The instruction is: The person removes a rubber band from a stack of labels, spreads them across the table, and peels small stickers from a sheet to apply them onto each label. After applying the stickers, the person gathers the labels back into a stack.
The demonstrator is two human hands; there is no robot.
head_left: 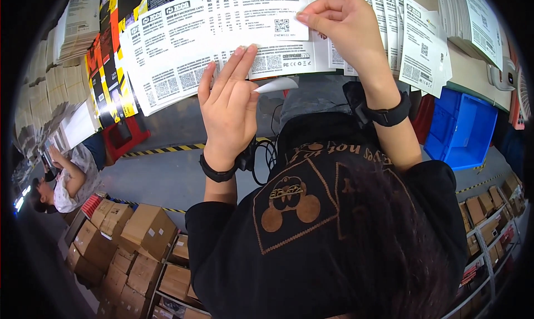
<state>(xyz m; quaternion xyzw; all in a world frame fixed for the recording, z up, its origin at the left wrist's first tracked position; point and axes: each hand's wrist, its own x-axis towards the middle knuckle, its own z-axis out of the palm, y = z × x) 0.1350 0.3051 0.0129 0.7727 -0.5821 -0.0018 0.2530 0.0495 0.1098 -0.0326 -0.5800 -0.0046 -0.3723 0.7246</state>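
Observation:
White printed sheets [183,46] lie overlapped in a fanned row along the table, with text and square codes on them. The outer fingers of my left hand [228,110] stretch over their lower part. Its bent forefinger and thumb close on a curled piece of white paper [278,84], which sticks out past the table's front edge. My right hand [347,27] has thumb and forefinger together at the right edge of a front printed sheet [289,27]. Whether a small label is also between those fingertips I cannot make out.
More fanned sheets [420,54] lie at right beside a thick paper stack [475,18]. Paper stacks [75,27] stand at far left. A blue bin [464,127] is below the table's right side. Cardboard boxes [147,230] fill shelves behind; another person [72,177] works at left.

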